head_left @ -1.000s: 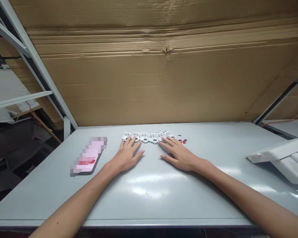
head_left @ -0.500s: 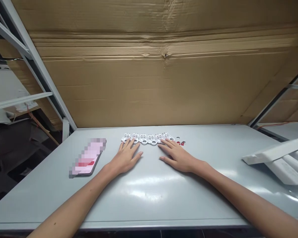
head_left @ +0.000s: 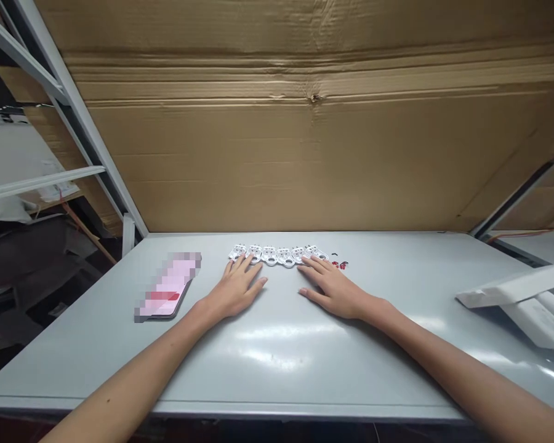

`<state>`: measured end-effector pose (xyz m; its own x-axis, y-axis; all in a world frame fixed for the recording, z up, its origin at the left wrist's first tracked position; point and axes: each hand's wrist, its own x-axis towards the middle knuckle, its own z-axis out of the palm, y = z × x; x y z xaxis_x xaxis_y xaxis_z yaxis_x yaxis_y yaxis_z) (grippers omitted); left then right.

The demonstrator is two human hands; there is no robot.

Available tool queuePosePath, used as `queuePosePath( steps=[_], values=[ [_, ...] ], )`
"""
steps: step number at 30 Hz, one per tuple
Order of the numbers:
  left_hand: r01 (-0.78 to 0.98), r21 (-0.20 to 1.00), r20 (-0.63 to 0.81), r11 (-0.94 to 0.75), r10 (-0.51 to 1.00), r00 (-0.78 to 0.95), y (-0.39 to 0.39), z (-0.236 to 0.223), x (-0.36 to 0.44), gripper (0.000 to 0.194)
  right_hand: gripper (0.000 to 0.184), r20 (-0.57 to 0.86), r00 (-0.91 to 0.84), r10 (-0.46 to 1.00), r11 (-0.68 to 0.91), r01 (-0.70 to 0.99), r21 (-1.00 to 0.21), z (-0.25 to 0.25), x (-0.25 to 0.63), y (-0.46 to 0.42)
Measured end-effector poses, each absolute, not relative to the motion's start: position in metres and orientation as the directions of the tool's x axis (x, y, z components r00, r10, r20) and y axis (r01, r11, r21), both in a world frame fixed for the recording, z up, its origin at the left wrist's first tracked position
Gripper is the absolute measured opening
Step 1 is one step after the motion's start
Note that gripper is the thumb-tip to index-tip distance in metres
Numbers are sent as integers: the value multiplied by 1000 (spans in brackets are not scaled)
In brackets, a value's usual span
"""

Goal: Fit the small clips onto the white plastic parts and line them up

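White plastic parts (head_left: 277,255) lie in one row of six near the far edge of the grey table (head_left: 277,381), at the middle of the frame, and each part has a round hole at one end. The left hand (head_left: 235,286) and the right hand (head_left: 332,289) both rest flat on the table with the palms down. They are open, with the fingers spread a little, and neither hand has hold of anything. Fingertips (head_left: 247,259) of the left hand come to the lower edge of the first parts in the row, and fingertips (head_left: 303,260) of the right hand come to the last parts, but I cannot tell if they really touch. Between the two thumbs there is a gap of bare table. Just right of the row sit small red pieces (head_left: 339,264) and tiny black bits (head_left: 334,253), near the right hand. To the left of the left hand lies a phone (head_left: 166,288), tilted on the table, and its screen is blurred. At the right edge of the frame lie long white foam pieces (head_left: 521,295). Behind the table stands a big cardboard sheet (head_left: 277,141), with creases across it, and a pale metal rack (head_left: 74,111) runs along its left side.
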<state>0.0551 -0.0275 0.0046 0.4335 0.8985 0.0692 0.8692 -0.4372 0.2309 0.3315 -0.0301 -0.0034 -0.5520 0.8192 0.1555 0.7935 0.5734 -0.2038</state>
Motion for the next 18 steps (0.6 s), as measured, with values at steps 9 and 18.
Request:
queuePosePath(
  steps=[9,18],
  values=[
    [872,237,12,-429,899,439,-34,9,53,60,75,151,-558,816,578,786,-219,-2,333,-28],
    [878,184,15,-442,894,447,-33,10,56,60,73,169,-564,808,588,787,-186,-4,333,-28]
  ],
)
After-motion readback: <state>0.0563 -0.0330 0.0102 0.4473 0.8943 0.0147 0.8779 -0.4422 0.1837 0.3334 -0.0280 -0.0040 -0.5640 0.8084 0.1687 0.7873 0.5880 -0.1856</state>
